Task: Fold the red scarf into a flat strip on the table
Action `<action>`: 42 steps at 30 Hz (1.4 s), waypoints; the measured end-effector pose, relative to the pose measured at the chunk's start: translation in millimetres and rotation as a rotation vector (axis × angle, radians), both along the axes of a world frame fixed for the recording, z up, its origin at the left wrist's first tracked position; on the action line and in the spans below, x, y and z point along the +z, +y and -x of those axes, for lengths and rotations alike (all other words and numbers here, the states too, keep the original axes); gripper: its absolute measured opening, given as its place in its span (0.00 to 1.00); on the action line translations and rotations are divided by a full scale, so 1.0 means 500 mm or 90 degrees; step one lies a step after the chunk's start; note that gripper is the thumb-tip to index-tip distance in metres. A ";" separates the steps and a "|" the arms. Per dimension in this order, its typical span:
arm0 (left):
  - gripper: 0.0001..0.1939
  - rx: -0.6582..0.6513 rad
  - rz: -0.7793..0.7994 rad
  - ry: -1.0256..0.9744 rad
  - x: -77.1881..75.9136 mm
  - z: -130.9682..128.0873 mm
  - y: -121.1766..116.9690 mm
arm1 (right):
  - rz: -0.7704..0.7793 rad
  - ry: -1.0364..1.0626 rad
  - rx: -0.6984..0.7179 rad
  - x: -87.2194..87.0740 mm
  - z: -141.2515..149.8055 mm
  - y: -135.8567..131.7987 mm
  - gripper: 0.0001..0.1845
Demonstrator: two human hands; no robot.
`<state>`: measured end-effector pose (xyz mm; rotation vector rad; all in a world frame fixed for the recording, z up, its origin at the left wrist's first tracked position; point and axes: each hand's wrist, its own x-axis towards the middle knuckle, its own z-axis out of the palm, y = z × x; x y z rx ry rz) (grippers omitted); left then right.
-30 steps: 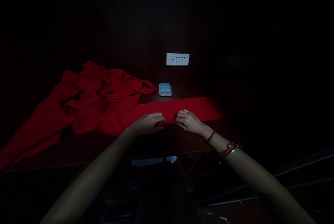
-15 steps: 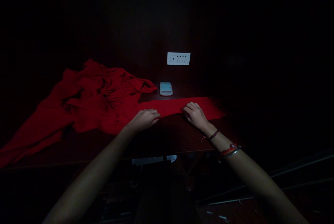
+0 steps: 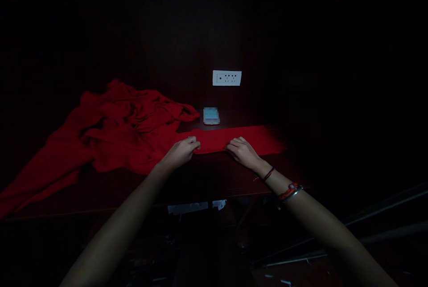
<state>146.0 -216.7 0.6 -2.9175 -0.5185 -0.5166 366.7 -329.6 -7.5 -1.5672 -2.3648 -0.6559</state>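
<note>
A red scarf (image 3: 250, 141) with a fringed right end lies across the dark table, its right stretch flat and narrow. Toward the left it spreads into a crumpled heap (image 3: 110, 131), part of which hangs toward the near left edge. My left hand (image 3: 182, 149), with a ring on one finger, is closed on the scarf's near edge beside the heap. A short way to its right, my right hand (image 3: 243, 151) pinches the same edge. The strip between them lies smooth. Curled fingers hide the exact grip of each hand.
Beyond the scarf sits a small pale-blue device (image 3: 211, 116), its face blurred. A white wall socket (image 3: 227, 78) is above it. The dark table's front edge (image 3: 110, 209) runs below my hands. Underneath, a pale sheet (image 3: 190, 208) shows in deep shadow.
My right hand has slid a little left along the scarf's edge. The left hand has also shifted slightly left. The heap keeps its shape.
</note>
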 end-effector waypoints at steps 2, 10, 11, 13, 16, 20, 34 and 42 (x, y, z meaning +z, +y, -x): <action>0.13 -0.020 0.031 0.009 0.004 0.008 0.005 | -0.007 -0.006 0.004 -0.001 -0.001 0.000 0.12; 0.09 -0.076 0.002 0.095 0.006 -0.003 -0.022 | 0.032 -0.009 0.014 -0.007 0.006 0.000 0.10; 0.10 -0.073 -0.013 0.099 0.006 -0.005 -0.023 | 0.036 -0.008 0.009 -0.007 0.006 0.000 0.10; 0.09 -0.068 -0.033 0.108 0.004 -0.008 -0.023 | 0.040 -0.007 -0.004 -0.006 0.005 0.001 0.10; 0.08 -0.053 -0.045 0.113 0.003 -0.008 -0.023 | 0.037 -0.001 -0.038 -0.005 0.003 0.002 0.10; 0.09 0.011 -0.084 0.121 0.001 -0.016 -0.029 | 0.038 0.009 -0.057 -0.002 0.005 0.001 0.11; 0.08 -0.046 -0.039 0.070 0.003 -0.016 -0.028 | -0.018 -0.010 0.017 -0.001 0.014 0.005 0.14; 0.09 -0.082 0.035 0.114 0.007 -0.008 -0.034 | 0.010 -0.052 0.015 -0.001 0.019 0.003 0.12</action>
